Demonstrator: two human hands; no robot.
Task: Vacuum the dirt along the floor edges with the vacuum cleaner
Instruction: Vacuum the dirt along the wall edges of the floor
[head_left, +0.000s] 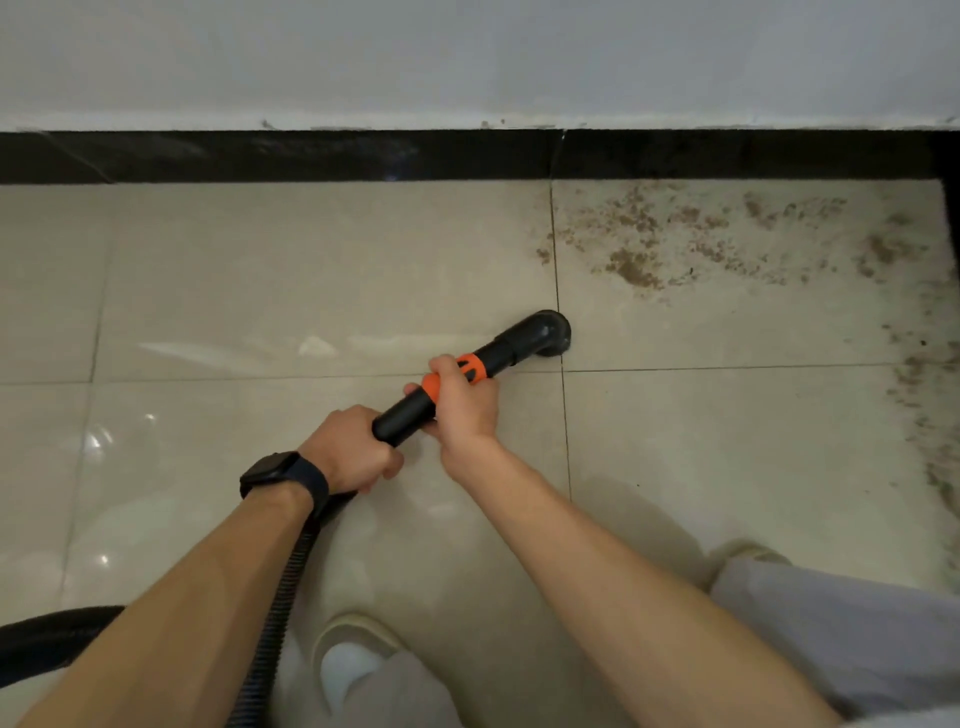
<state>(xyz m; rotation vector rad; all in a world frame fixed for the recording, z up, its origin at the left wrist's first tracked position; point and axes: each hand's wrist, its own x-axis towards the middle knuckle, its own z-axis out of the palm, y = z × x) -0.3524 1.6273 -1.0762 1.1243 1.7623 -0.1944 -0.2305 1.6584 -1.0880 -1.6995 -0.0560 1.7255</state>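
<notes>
Vacuum cleaner wand (501, 354), a stiff black plastic tube with a slotted orange collar (469, 367), slants low over the glossy beige floor tiles (260, 286). Its round elbow nozzle (553, 332) touches the floor at a grout joint, near but short of the gritty brown dirt (634, 270) scattered along the black skirting strip (311, 156) and the right edge. The left grip (353, 449), above a black wristwatch (283, 475), curls round the tube's rear end, where the ribbed black hose (280, 613) joins. The right grip (465, 405) wraps the tube at the collar. The wand looks light and rigid, so 2 spaced holds should steer it well. Smooth plastic may twist in the palm. The soft hose will likely flex and drag behind.
</notes>
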